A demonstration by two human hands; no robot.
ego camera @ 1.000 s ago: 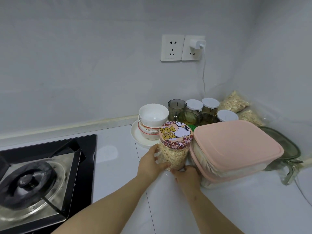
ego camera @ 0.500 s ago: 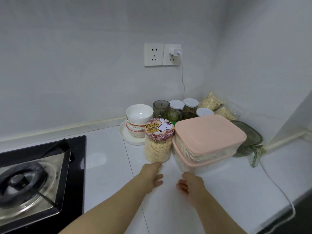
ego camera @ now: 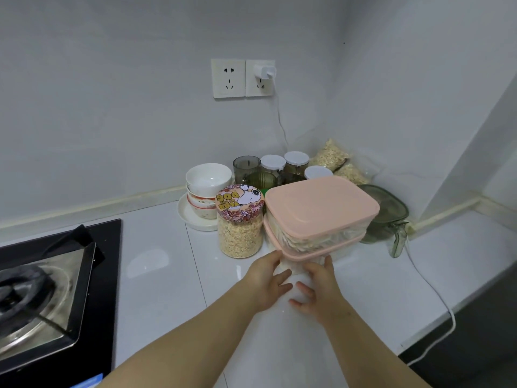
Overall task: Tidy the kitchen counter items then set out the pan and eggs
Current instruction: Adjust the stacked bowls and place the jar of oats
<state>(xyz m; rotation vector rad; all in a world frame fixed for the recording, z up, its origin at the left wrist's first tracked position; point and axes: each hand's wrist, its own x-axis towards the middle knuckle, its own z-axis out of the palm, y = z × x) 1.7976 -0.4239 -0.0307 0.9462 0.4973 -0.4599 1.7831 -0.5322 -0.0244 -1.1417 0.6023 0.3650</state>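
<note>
A clear jar of oats (ego camera: 240,239) with a cartoon-dog lid stands on the white counter (ego camera: 156,264). Right beside it sit two stacked containers with pink lids (ego camera: 321,211). My left hand (ego camera: 267,281) and my right hand (ego camera: 320,287) are close together at the near corner of the lower container. Their thumbs and fingertips touch its front, one hand on each side of the corner. The fingers look relaxed, not wrapped round it. No pan or eggs are in view.
Stacked bowls (ego camera: 208,183) on a plate stand behind the jar. White-lidded glass jars (ego camera: 272,163), oat bags (ego camera: 331,156) and a green glass box (ego camera: 389,219) fill the corner. A gas stove (ego camera: 42,289) is at left. A charger cable (ego camera: 432,289) trails over the counter's right edge.
Both hands let go of the oat jar, which now stands by the bowls. They drew back, then moved right and forward to the lower pink-lidded container's corner.
</note>
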